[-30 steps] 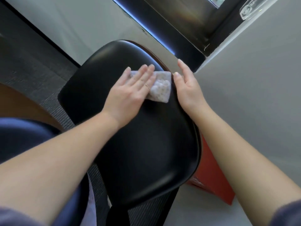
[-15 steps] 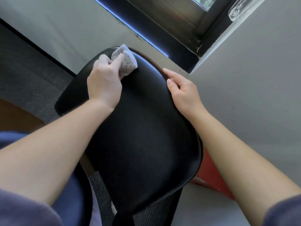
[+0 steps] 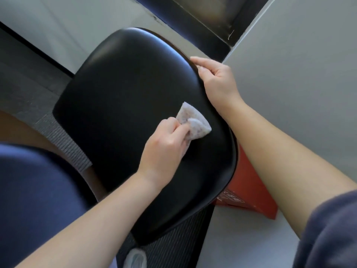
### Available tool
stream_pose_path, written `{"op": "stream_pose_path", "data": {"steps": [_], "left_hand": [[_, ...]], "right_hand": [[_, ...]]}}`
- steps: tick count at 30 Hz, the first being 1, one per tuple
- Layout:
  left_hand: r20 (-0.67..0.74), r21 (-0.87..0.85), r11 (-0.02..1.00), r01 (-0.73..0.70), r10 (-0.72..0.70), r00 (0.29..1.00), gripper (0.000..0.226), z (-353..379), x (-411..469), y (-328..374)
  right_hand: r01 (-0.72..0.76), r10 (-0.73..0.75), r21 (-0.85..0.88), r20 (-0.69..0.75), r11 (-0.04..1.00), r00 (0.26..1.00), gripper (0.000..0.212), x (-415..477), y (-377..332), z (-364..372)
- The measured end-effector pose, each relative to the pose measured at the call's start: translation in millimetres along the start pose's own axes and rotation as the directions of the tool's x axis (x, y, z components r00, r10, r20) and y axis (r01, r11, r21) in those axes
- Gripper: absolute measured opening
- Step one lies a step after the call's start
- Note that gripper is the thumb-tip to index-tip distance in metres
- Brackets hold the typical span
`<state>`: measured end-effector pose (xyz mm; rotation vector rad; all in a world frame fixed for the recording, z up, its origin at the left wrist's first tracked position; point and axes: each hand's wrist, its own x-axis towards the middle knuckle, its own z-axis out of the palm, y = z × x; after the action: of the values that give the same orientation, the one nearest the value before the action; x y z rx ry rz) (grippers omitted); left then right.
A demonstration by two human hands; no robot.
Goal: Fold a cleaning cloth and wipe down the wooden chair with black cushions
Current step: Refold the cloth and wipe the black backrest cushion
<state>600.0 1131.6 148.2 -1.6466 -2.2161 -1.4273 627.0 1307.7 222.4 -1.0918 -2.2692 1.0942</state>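
Note:
The chair's black cushion fills the middle of the view, with a thin wooden rim along its right edge. My left hand grips a folded, speckled white cleaning cloth and holds it against the cushion near its right side. My right hand holds the cushion's upper right edge, fingers curled over the rim.
A red box lies on the pale floor under the cushion's right side. Grey walls meet at a dark window frame at the top. Grey carpet lies to the left, and blue fabric covers the lower left.
My left hand has swept the cloth from the cushion's far top edge down to its right side. My right hand has stayed on the right rim, its fingers now curled.

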Motion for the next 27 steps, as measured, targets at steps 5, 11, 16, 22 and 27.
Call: {"op": "stream_pose_path", "data": {"steps": [5, 11, 16, 22, 27], "left_hand": [[0.042, -0.004, 0.987, -0.158, 0.158, 0.987, 0.037, 2, -11, 4], [-0.073, 0.125, 0.989, 0.080, -0.071, 0.995, 0.031, -12, 44, -58], [-0.220, 0.061, 0.929, 0.366, -0.345, 0.913, 0.023, -22, 85, -100], [-0.085, 0.068, 0.984, 0.166, -0.160, 0.983, 0.032, -1, 52, -37], [0.177, -0.066, 0.995, -0.069, 0.080, 0.981, 0.028, 12, -16, 10]], "right_hand": [[0.057, -0.055, -0.106, 0.028, 0.993, 0.998, 0.038, -2, -3, 0], [0.066, -0.060, -0.121, 0.054, 0.990, 0.997, 0.039, -3, -3, 0], [0.065, -0.060, -0.093, 0.047, 0.994, 0.997, 0.038, -4, -1, 0], [0.055, -0.053, -0.073, 0.028, 0.996, 0.998, 0.041, -1, 1, 0], [0.051, -0.049, -0.069, 0.036, 0.996, 0.998, 0.042, -3, 0, 0]]}}
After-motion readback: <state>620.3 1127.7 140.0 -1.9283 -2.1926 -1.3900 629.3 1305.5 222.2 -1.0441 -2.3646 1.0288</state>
